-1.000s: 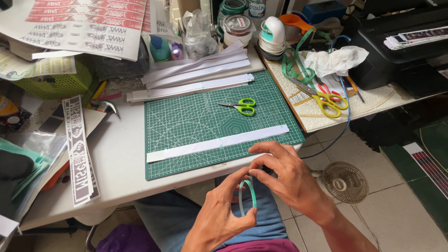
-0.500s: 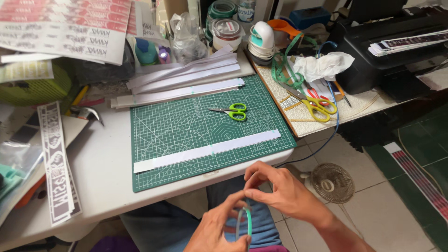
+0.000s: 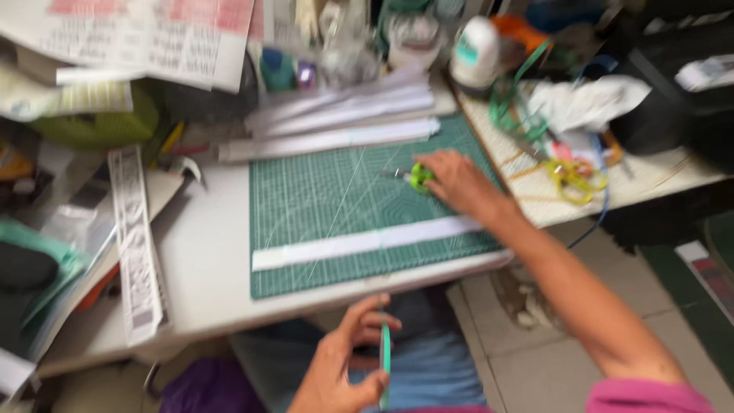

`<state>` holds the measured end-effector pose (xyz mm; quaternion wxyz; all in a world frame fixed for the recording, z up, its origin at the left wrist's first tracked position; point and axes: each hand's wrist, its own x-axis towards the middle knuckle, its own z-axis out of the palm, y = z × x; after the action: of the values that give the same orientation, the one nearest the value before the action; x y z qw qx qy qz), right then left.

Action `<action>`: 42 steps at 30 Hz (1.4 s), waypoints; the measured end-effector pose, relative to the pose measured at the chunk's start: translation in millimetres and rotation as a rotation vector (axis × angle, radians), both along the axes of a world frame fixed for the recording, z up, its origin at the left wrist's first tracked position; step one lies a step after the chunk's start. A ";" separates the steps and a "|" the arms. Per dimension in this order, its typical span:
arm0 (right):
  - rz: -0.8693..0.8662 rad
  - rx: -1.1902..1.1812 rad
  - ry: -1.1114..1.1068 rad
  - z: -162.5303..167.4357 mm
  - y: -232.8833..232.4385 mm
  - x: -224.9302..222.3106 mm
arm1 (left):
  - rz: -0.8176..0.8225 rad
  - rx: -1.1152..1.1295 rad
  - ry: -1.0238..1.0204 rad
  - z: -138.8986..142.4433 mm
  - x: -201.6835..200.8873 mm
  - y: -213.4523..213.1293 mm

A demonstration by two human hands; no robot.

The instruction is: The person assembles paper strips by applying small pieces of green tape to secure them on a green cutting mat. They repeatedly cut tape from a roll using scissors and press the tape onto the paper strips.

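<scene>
The green strip (image 3: 384, 359) is low in the middle, pinched in my left hand (image 3: 344, 367). My right hand (image 3: 451, 180) closes on the scissors (image 3: 417, 177) on the mat (image 3: 306, 206), upper middle. The picture is blurry; a fast grab could make me drop them.

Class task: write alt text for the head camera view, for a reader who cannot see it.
The right hand reaches across a green cutting mat onto green-handled scissors, while the left hand holds a thin green strip above the lap. A long white paper strip lies across the mat on the cluttered white table.
</scene>
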<state>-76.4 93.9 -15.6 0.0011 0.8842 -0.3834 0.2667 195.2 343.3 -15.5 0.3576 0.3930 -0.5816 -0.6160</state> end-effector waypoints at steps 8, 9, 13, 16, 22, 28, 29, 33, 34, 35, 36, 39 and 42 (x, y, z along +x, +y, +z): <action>-0.087 0.604 0.137 30.4 1.1 6.8 | 0.132 -0.023 -0.031 44.3 20.4 20.0; -0.050 0.720 0.062 38.7 12.8 4.6 | 0.139 -0.028 -0.020 48.0 22.7 21.2; 0.279 1.191 -0.347 60.6 75.8 -2.3 | 0.154 -0.047 -0.018 54.9 29.6 25.0; 0.302 1.129 -0.162 72.6 115.4 -2.5 | 0.149 -0.065 -0.018 54.1 30.1 26.3; 0.434 1.134 0.165 92.8 147.1 3.7 | 0.126 -0.122 -0.043 54.1 23.8 32.5; 0.464 1.189 0.231 99.2 143.4 14.7 | 0.086 -0.178 -0.098 59.5 20.5 32.0; 0.478 1.199 0.230 98.4 144.7 15.9 | 0.080 -0.161 -0.100 60.3 19.6 32.9; 0.486 1.219 0.199 98.9 143.3 18.8 | 0.065 -0.101 -0.115 63.1 17.4 31.0; 0.489 1.220 0.198 99.2 143.7 19.2 | 0.066 -0.095 -0.117 63.5 16.4 31.3; 0.491 1.220 0.196 99.6 142.7 19.7 | 0.066 -0.090 -0.119 63.5 15.7 30.5; 0.499 1.204 0.196 100.2 141.9 20.3 | 0.067 -0.084 -0.120 63.4 15.2 30.0; 0.518 1.184 0.202 100.2 142.4 22.2 | 0.060 -0.112 -0.117 61.7 15.3 30.7; 0.515 1.198 0.226 99.8 144.1 23.9 | 0.066 -0.110 -0.133 58.8 14.4 30.8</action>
<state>-52.4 238.0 84.2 -0.5143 0.8180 -0.2391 -0.0954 209.6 374.1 43.3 0.3593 0.4319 -0.6239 -0.5434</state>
